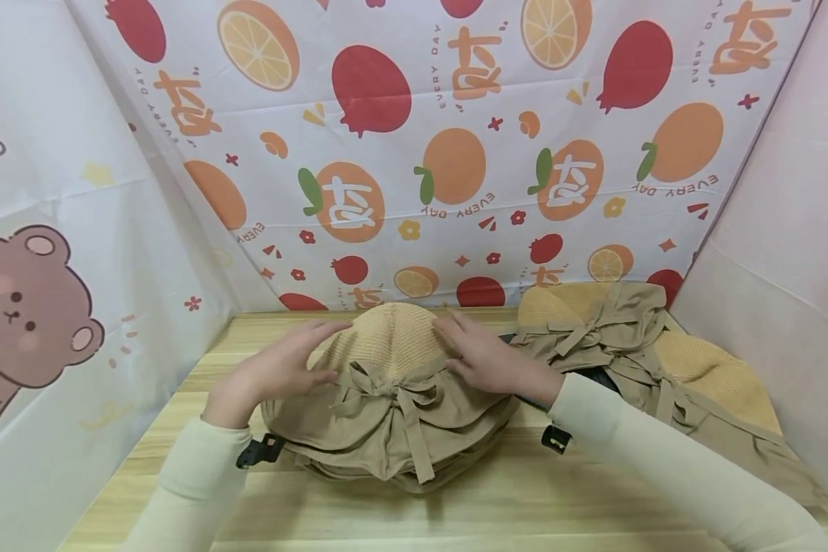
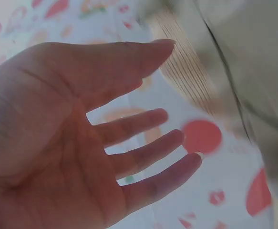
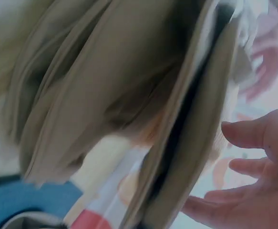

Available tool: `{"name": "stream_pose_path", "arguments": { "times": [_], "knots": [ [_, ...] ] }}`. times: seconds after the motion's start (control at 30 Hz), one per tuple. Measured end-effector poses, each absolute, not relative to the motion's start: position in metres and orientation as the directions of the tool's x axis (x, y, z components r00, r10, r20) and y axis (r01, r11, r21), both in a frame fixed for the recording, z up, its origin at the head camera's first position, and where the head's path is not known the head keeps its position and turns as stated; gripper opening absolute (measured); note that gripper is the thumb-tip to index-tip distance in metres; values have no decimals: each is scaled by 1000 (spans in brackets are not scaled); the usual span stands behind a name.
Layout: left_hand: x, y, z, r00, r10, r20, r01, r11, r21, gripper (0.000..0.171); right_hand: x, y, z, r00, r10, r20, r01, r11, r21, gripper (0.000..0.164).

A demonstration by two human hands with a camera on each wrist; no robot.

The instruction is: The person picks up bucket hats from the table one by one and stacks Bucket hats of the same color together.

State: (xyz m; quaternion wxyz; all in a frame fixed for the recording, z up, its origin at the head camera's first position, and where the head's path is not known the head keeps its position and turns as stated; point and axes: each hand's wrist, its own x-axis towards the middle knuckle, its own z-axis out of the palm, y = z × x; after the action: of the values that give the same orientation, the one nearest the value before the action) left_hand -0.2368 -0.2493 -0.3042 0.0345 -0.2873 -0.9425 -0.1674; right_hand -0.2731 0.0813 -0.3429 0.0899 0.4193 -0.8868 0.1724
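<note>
Midway across the bench (image 1: 497, 510), toward its back edge, a stack of hats (image 1: 379, 418) sits with its tan bow (image 1: 392, 389) facing me. On either side of the straw crown (image 1: 393, 331) I hold my left hand (image 1: 279, 373) and right hand (image 1: 491, 359) spread, palms turned inward, neither one gripping. Whether they touch the straw, I cannot tell. More hats (image 1: 617, 333) lie by the bench's far right corner and along its right edge.

The hat stack (image 1: 389, 402) has a coarse, straw-like crown (image 1: 391, 337) and matt cloth brims (image 1: 317, 424) on a smooth, wood-grained worktop (image 1: 517, 506).
</note>
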Motion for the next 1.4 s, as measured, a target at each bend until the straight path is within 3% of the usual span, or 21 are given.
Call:
{"name": "stream_pose_path", "arguments": {
  "times": [0.4, 0.67, 1.4],
  "knots": [
    [-230, -213, -304, -823, 562, -74, 507, 788, 349, 93, -253, 61, -348, -733, -679, -27, -636, 700, -326, 77],
    [-239, -207, -306, -821, 547, -167, 477, 816, 328, 89, -265, 58, -346, -734, -657, -171, -572, 735, -365, 77],
    [-256, -204, -319, -828, 486, -278, 407, 864, 298, 89, -292, 58, -358, -677, -681, -279, -564, 723, -398, 75]
  ]
}}
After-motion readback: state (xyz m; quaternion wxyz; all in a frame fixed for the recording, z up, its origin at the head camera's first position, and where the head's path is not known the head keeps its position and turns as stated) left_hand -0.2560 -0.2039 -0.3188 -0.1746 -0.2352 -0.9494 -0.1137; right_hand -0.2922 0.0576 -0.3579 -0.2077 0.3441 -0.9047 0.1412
